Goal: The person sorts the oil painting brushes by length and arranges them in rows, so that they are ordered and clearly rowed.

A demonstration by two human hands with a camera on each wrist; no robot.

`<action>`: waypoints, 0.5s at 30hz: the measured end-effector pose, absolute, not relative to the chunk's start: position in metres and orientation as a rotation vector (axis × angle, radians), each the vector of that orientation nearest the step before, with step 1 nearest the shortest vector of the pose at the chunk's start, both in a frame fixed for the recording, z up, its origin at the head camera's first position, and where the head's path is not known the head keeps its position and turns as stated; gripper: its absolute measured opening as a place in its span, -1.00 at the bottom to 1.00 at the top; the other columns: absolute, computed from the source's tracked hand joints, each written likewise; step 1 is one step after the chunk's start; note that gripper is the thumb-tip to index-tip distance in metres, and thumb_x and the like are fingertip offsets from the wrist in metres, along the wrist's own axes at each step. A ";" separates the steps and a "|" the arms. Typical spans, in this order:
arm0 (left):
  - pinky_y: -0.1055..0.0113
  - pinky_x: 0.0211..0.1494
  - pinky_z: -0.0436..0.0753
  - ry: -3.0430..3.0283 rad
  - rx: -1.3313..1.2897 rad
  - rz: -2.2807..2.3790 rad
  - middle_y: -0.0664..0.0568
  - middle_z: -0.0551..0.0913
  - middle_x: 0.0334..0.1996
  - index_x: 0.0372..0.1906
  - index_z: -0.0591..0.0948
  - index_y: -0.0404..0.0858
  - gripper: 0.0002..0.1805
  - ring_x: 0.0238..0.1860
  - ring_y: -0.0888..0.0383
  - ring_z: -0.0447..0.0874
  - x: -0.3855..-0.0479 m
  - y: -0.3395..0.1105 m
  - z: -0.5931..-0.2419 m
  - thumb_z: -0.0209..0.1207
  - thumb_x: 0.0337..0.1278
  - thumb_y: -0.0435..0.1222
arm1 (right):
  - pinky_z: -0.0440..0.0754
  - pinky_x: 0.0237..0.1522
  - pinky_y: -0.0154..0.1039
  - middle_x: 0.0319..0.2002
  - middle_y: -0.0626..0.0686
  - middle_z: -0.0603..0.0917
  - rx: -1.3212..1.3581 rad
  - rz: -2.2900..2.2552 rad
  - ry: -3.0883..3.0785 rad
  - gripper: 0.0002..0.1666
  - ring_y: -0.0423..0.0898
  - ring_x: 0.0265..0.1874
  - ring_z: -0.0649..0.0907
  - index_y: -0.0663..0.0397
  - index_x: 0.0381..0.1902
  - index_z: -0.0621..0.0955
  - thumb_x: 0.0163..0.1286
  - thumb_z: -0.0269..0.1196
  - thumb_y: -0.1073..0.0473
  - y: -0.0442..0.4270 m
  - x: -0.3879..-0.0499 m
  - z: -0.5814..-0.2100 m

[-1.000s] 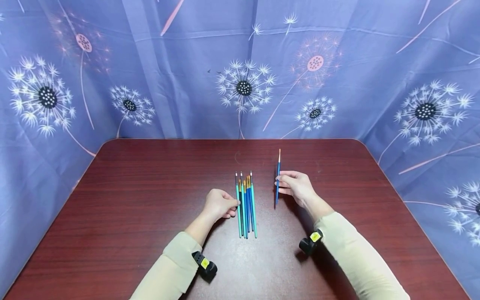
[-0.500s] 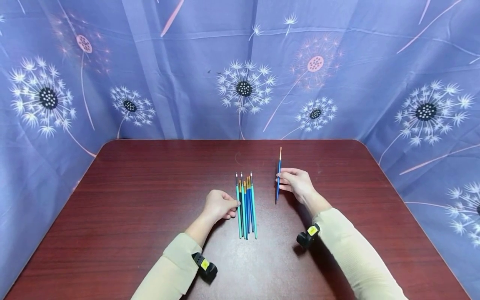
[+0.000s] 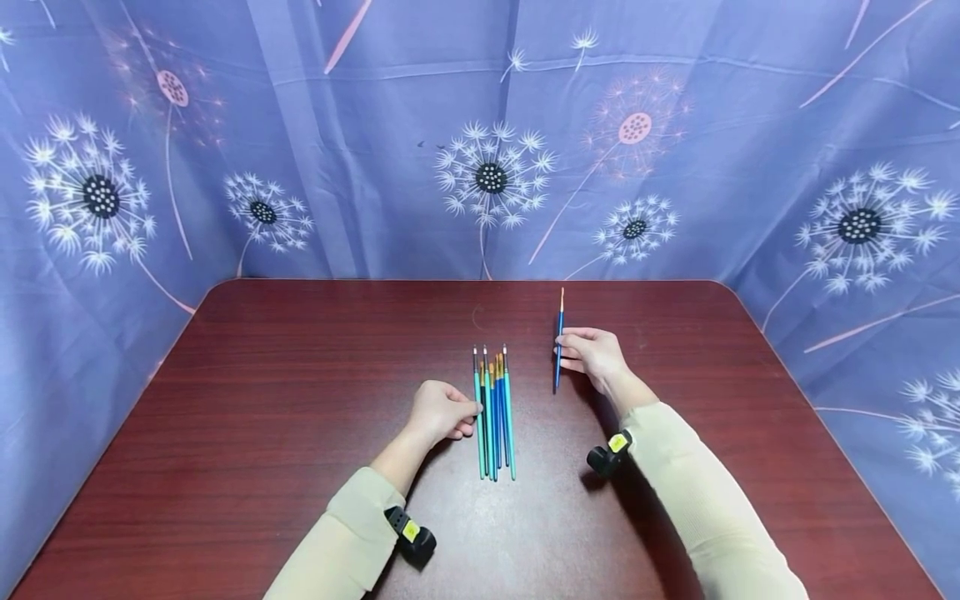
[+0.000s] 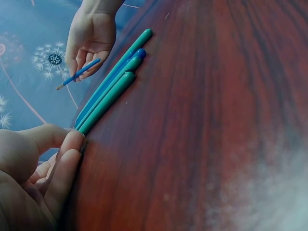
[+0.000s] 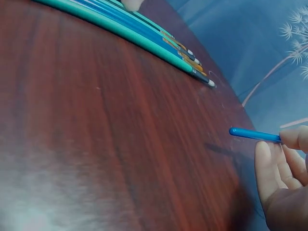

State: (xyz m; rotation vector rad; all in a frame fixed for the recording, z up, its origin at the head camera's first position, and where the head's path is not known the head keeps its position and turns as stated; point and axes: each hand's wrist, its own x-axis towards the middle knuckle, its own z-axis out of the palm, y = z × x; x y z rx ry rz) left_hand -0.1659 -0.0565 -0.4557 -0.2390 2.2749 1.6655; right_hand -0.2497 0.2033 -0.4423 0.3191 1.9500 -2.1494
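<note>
Several paintbrushes (image 3: 508,417) with teal, blue and dark handles lie side by side on the table, bristles toward the back. My left hand (image 3: 441,410) has its thumb and fingers at the leftmost teal brush, pinching its handle. To the right of the bundle, my right hand (image 3: 596,358) pinches a single blue brush (image 3: 559,321) between thumb and fingers, its tip pointing toward the back. The right wrist view shows the blue handle's rounded end (image 5: 250,134) above the table, with a shadow below.
The dark red wooden table (image 3: 300,358) reaches back to a blue curtain (image 3: 375,167) with dandelion prints, which also runs along both sides. Small black cameras are strapped at both wrists.
My right hand has moved a little toward the back of the table with the single blue brush. The left hand and the bundle have stayed nearly still.
</note>
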 end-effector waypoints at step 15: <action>0.40 -0.67 0.64 2.275 -0.263 1.664 0.00 0.62 -0.76 -0.48 0.64 -0.41 -0.85 -0.77 0.27 0.59 -0.166 -0.056 -0.456 0.33 -0.07 -0.37 | 0.71 -0.47 -0.41 -0.52 -0.15 0.67 0.384 -1.964 2.115 -0.50 -0.30 -0.58 0.66 0.40 0.18 0.44 0.30 0.18 0.32 0.196 -0.283 -0.441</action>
